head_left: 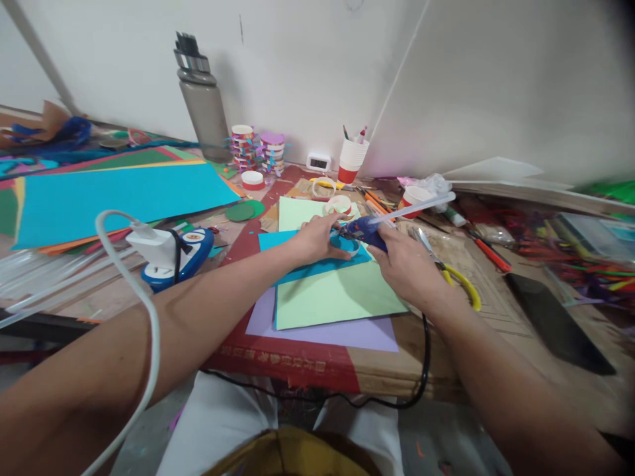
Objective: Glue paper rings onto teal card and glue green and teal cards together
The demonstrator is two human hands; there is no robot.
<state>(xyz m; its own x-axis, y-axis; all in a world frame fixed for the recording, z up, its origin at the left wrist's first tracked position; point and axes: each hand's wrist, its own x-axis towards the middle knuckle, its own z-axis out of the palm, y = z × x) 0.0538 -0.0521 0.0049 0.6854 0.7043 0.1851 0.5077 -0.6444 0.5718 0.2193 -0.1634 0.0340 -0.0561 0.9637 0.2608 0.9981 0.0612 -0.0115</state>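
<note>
My right hand (409, 264) is wrapped round a blue hot glue gun (364, 229), a long translucent glue stick (414, 207) poking out of its back. The nozzle points left, at a pale paper ring (354, 249) on a blue sheet (302, 270). My left hand (320, 239) has its thumb and fingers curved around the ring's left side, pinching it. Under the blue sheet lie light green paper (322, 304) and purple paper (322, 335). Just beyond my hands are more cut cup rings (340, 205). The nozzle tip is partly hidden by my fingers.
At left are a power strip (183, 261) with a white plug and large blue paper (124, 198). A bottle (201, 106), decorated rings (243, 149), a clock (318, 161) and a pencil cup (351, 158) line the back. Right: yellow-handled pliers (464, 284) and a phone (558, 320).
</note>
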